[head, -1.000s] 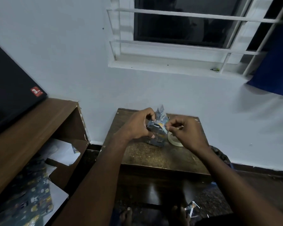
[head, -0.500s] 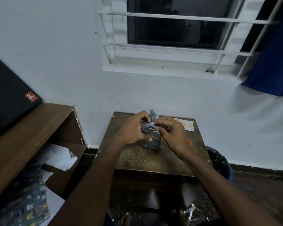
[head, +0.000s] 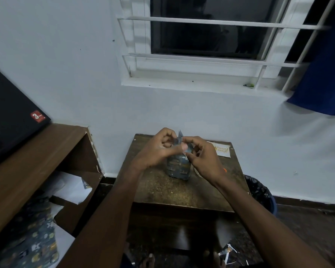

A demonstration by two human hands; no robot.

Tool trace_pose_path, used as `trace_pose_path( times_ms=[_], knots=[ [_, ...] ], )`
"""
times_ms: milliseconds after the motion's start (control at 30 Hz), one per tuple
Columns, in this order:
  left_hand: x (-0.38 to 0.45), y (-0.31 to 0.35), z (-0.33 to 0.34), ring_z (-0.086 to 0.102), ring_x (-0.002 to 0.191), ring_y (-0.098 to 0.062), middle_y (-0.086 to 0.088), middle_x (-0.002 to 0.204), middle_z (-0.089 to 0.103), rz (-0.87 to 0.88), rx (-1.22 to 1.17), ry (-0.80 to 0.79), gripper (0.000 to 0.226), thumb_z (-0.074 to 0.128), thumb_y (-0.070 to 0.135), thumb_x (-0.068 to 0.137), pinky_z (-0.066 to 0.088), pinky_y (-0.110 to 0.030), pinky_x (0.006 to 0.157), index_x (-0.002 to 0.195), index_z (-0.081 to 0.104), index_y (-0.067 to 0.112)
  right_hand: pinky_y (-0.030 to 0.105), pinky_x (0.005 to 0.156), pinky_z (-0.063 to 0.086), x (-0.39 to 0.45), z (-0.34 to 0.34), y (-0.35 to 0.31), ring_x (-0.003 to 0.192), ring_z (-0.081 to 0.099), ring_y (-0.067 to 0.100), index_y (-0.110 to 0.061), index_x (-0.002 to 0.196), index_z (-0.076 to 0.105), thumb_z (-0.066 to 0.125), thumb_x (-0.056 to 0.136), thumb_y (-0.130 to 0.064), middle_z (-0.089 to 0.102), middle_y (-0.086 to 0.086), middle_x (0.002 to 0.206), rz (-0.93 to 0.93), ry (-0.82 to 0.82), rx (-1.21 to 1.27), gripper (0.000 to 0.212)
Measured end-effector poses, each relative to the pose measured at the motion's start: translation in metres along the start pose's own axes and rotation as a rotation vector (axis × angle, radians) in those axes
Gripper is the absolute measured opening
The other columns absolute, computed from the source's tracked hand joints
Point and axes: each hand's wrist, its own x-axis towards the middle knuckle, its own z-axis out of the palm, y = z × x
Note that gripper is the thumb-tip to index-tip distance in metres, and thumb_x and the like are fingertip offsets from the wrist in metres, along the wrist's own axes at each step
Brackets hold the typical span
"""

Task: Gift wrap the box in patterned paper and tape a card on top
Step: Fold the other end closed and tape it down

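Note:
A small box wrapped in dark blue patterned paper (head: 178,167) stands upright on the small wooden table (head: 174,190). My left hand (head: 157,149) pinches the paper flap at the box's top from the left. My right hand (head: 203,157) grips the top of the paper from the right, fingers curled. A pointed tip of paper sticks up between the two hands. A white card with yellow lettering (head: 221,149) lies flat at the table's far right corner. A roll of tape is mostly hidden behind my right hand.
A wooden shelf unit (head: 37,161) stands at the left with loose white paper and a sheet of patterned wrapping paper (head: 33,242). A dark bin (head: 259,192) sits on the floor right of the table. A white wall and barred window lie behind.
Both hands have closed in tighter over the top of the box, folding the flap. The view has shifted so the card shows at the table's far right.

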Motion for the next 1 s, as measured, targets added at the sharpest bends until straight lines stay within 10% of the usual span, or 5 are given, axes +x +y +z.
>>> trace_pose_path(
  times_ms=[433, 633, 1000],
  knots=[
    [0.023, 0.037, 0.010, 0.074, 0.087, -0.016, 0.004, 0.098, 0.079, -0.128, 0.059, 0.206, 0.024, 0.067, 0.042, 0.083, 0.061, -0.045, 0.088, 0.105, 0.073, 0.033, 0.018, 0.058, 0.040, -0.003, -0.001, -0.001, 0.060, 0.044, 0.008, -0.014, 0.095, 0.065, 0.078, 0.086, 0.005, 0.060, 0.003, 0.091, -0.014, -0.003, 0.039, 0.025],
    [0.027, 0.046, 0.012, 0.077, 0.084, -0.007, 0.007, 0.090, 0.081, -0.151, 0.231, 0.281, 0.034, 0.066, 0.007, 0.084, 0.064, -0.038, 0.086, 0.109, 0.075, 0.029, 0.019, 0.058, 0.041, -0.004, -0.001, -0.002, 0.061, 0.046, 0.011, -0.014, 0.094, 0.063, 0.078, 0.087, 0.003, 0.059, 0.011, 0.085, -0.009, -0.011, 0.040, 0.025],
    [0.027, 0.044, 0.010, 0.066, 0.074, -0.003, 0.009, 0.089, 0.079, 0.010, 0.634, 0.294, 0.025, 0.075, 0.008, 0.088, 0.059, -0.029, 0.075, 0.095, 0.086, 0.029, 0.029, 0.060, 0.045, -0.004, -0.003, 0.000, 0.062, 0.048, 0.014, -0.014, 0.106, 0.063, 0.077, 0.086, 0.006, 0.059, 0.009, 0.085, 0.025, -0.027, 0.103, 0.032]
  ],
)
